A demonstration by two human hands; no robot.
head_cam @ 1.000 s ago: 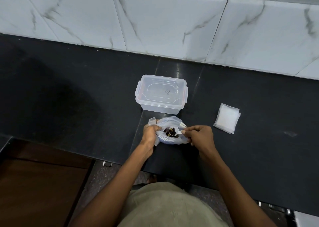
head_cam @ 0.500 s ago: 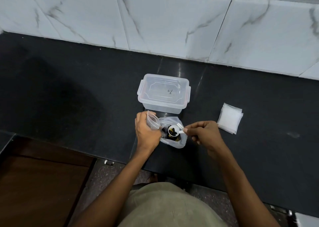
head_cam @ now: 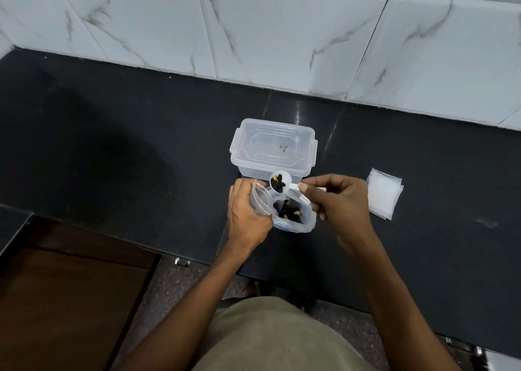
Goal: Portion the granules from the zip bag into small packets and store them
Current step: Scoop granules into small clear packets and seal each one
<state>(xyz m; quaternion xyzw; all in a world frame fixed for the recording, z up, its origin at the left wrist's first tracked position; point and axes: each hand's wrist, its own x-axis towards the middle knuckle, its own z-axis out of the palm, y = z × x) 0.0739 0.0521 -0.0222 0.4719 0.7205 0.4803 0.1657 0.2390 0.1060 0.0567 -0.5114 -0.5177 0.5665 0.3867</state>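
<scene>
A clear zip bag [head_cam: 297,224] with dark and yellowish granules [head_cam: 289,212] inside stands open on the black counter near its front edge. My left hand [head_cam: 246,215] grips the bag's left side together with a small clear packet [head_cam: 260,200]. My right hand [head_cam: 338,201] pinches the handle of a small white scoop [head_cam: 280,186], which is raised above the bag's mouth and holds some granules. A stack of empty small packets [head_cam: 384,197] lies to the right.
A clear lidded plastic box [head_cam: 273,149] sits shut just behind the bag. The black counter [head_cam: 141,159] meets a white marble-tiled wall [head_cam: 282,32] at the back. A brown wooden surface [head_cam: 64,300] lies lower left, below the counter edge.
The scoop has lifted out of the bag with granules in it. My left hand has shifted onto the bag's side and now shows the small packet.
</scene>
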